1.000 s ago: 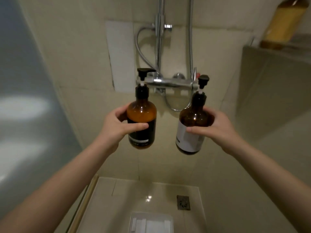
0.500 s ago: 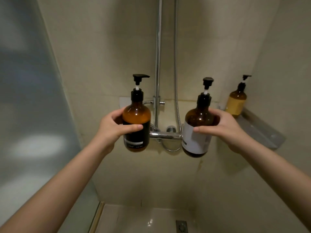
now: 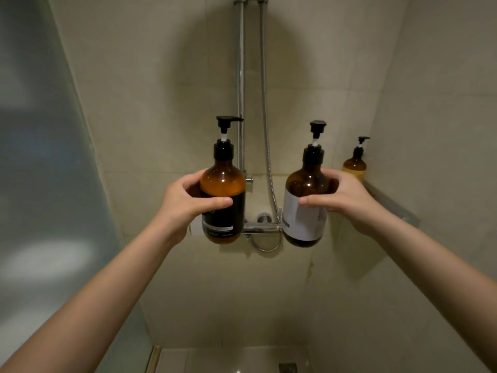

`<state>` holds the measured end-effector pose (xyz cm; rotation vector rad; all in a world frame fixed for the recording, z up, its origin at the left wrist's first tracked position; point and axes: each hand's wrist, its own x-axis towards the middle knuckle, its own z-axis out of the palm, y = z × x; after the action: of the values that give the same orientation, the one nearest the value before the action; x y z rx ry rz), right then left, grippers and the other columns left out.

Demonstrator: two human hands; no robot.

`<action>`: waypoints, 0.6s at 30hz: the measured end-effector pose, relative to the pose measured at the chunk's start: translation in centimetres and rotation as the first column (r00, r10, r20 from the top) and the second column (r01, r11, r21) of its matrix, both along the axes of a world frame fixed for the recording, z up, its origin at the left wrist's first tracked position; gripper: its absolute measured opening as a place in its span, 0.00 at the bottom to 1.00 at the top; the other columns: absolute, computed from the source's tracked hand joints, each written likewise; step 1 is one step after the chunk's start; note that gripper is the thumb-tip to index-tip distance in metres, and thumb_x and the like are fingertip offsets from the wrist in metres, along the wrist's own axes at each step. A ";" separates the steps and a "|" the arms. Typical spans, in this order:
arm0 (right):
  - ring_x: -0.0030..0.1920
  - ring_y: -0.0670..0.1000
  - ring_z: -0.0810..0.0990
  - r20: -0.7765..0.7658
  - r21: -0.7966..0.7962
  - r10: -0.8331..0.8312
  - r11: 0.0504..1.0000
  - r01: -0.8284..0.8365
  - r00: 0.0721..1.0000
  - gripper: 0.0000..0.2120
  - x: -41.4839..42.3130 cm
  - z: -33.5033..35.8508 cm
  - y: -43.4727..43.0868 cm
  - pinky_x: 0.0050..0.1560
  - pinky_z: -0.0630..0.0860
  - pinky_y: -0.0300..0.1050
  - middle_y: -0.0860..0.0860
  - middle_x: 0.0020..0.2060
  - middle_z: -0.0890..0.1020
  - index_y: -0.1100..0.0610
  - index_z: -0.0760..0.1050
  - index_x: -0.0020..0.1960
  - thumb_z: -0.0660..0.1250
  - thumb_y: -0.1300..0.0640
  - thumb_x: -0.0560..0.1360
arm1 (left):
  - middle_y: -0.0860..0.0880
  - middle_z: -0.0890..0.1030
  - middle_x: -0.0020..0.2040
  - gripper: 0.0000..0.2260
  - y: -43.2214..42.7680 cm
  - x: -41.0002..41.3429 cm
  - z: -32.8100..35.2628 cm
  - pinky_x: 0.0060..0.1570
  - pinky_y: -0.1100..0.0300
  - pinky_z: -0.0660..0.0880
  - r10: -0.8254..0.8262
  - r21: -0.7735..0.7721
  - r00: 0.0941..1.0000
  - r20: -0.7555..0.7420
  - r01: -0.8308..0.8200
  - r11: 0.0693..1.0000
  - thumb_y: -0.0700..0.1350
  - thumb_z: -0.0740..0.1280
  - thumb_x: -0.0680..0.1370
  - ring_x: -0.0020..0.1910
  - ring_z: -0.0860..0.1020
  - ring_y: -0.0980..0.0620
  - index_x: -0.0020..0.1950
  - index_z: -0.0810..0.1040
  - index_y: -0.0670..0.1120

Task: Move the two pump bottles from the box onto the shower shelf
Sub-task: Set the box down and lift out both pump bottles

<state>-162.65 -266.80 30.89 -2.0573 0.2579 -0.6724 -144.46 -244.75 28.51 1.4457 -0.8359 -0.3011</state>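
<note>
Amber black-labelled bottle (image 3: 222, 195) upright in the left hand's (image 3: 185, 205) closed grip; darker white-labelled bottle (image 3: 305, 208) upright, clasped by the right hand (image 3: 347, 201).

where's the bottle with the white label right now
In the head view it is right of centre, held upright off the shelf in the right hand: the white-label bottle, beside the shower hose.

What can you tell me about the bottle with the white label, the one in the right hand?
The white-label bottle is a round, dark amber pump bottle, glossy like glass or plastic. A black collar and a black pump head on a white stem top it. A pale label wraps its lower body. It is held upright in mid-air by the right hand, thumb across the label and fingers behind, in front of the shower mixer, not yet on the shelf.
</note>
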 end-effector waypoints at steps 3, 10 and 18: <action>0.48 0.40 0.81 0.008 -0.007 -0.036 0.999 0.036 0.999 0.22 0.1 -0.5 -0.1 0.42 0.77 0.36 0.41 0.44 0.84 0.43 0.78 0.47 0.76 0.44 0.54 | 0.50 0.83 0.53 0.33 -0.5 0.6 -0.1 0.55 0.47 0.76 -0.047 0.019 0.999 -0.003 0.047 0.999 0.52 0.81 0.53 0.56 0.79 0.48 0.57 0.80 0.50; 0.51 0.45 0.81 0.019 0.066 -0.116 0.991 0.115 0.993 0.27 0.0 -1.2 -1.8 0.46 0.79 0.44 0.45 0.48 0.84 0.46 0.79 0.51 0.77 0.44 0.53 | 0.55 0.84 0.49 0.29 -4.2 2.1 -0.2 0.46 0.60 0.77 -0.099 0.036 0.994 0.035 0.097 0.995 0.53 0.80 0.52 0.51 0.81 0.56 0.53 0.81 0.53; 0.44 0.40 0.81 0.033 0.083 -0.291 0.954 0.288 0.956 0.21 -0.6 -1.4 -7.3 0.30 0.75 0.28 0.41 0.41 0.84 0.43 0.79 0.45 0.79 0.46 0.52 | 0.54 0.82 0.55 0.31 -12.9 3.2 0.6 0.51 0.59 0.75 -0.186 -0.005 0.980 0.074 0.187 0.982 0.50 0.80 0.56 0.55 0.78 0.56 0.58 0.78 0.51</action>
<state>-163.30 -274.07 29.51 -1.9455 0.5598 -0.8711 -141.29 -257.68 29.08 1.3759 -1.0344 -0.3850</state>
